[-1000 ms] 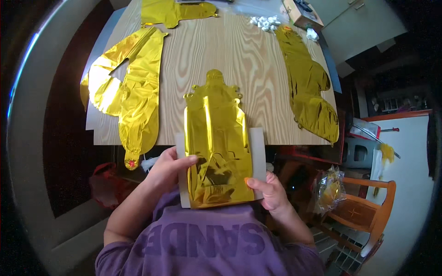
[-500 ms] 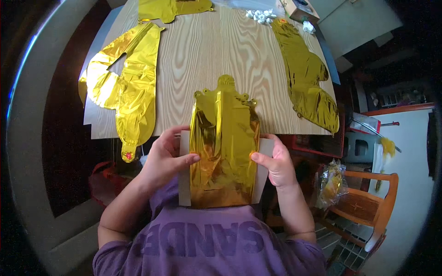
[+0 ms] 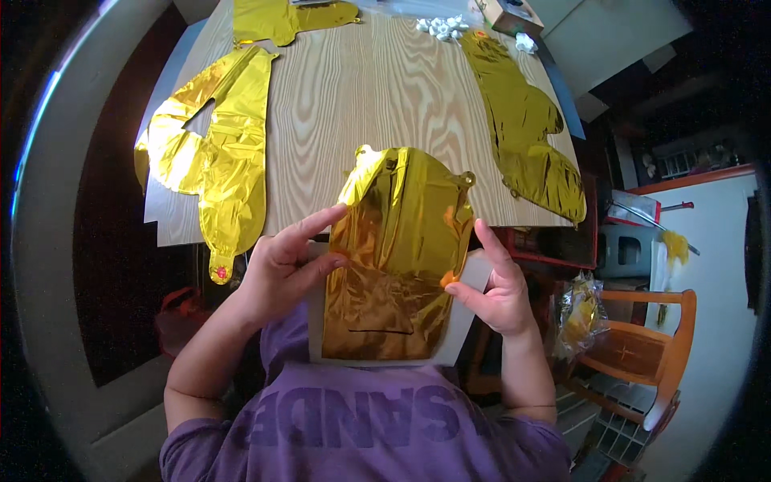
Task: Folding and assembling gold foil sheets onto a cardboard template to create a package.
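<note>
A shiny gold foil balloon (image 3: 393, 265), flat and folded into a panel, lies over a pale card (image 3: 315, 325) whose sides show past the foil. The pair sits in front of my chest, its top reaching over the table's near edge. My left hand (image 3: 291, 261) grips the left side, thumb on the foil and index finger stretched along its upper edge. On the right side, my right hand (image 3: 502, 293) pinches foil and card with the thumb in front, its index finger raised. The fingers behind the card are partly hidden.
Flat gold foil balloons lie on the wood-grain table (image 3: 361, 88): one at left (image 3: 233, 153), one at right (image 3: 526, 128), one at the far left (image 3: 297, 22). Small white pieces (image 3: 442, 28) and a box (image 3: 510, 14) are at the back. A wooden chair (image 3: 642, 345) stands right.
The foil's top has shifted: the tab that stuck up is no longer visible, and the upper edge looks wider and rounded. Both index fingers have come up and stretched out along the sides.
</note>
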Available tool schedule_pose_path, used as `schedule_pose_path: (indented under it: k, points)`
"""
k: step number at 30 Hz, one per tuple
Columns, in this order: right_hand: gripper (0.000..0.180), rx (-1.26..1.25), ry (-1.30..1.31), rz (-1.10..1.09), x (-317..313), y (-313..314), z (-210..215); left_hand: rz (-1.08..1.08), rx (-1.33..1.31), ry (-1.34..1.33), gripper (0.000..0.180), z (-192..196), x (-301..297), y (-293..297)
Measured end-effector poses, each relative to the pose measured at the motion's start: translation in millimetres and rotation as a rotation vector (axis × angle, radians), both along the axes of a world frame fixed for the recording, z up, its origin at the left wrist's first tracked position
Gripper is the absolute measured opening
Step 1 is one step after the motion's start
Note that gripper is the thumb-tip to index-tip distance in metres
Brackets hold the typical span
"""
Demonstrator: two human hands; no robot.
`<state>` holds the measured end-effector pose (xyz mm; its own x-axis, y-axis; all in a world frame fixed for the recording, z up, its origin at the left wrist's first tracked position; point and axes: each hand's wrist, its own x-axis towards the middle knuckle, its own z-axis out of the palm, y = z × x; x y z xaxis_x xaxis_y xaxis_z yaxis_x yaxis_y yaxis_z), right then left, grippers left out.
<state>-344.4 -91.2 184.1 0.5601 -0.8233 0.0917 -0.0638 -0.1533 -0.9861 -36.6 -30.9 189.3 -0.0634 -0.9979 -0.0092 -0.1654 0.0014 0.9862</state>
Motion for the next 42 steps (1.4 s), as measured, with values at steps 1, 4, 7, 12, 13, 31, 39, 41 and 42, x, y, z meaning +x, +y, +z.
schedule_pose_path:
  k: [1, 4, 7, 12, 13, 31, 39, 41, 42]
  points:
    - [0.076, -0.129, 0.064, -0.011, 2, -4, 4, -0.012, -0.031, -0.048, 0.059, 0, 1, 0]
    - [0.065, -0.186, 0.098, -0.039, 7, -5, 14, -0.003, -0.09, -0.1, 0.047, 4, 1, 0]
    - [0.056, -0.104, 0.13, 0.001, 5, -5, 22, -0.159, -0.314, -0.193, 0.038, 8, 11, -7]
    - [0.045, -0.01, 0.168, 0.034, 4, -3, 31, -0.131, -0.045, -0.165, 0.032, 27, 11, 0]
    - [0.043, 0.005, 0.18, 0.026, 4, -1, 35, -0.111, 0.002, -0.125, 0.033, 29, 10, 3]
    - [0.012, 0.261, 0.073, 0.143, 12, -26, 70, -0.117, 0.495, 0.242, 0.014, 69, 28, -3]
    - [0.015, 0.636, 0.397, 0.201, 50, -166, 26, -0.012, 0.547, -0.257, 0.036, 15, 52, -103]
    - [0.016, 0.563, 0.487, 0.19, 53, -195, -5, -0.098, 0.413, -0.659, 0.04, 7, 50, -123]
    - [0.016, 0.529, 0.532, 0.195, 61, -202, -8, -0.029, 0.24, -0.892, 0.039, 8, 47, -122]
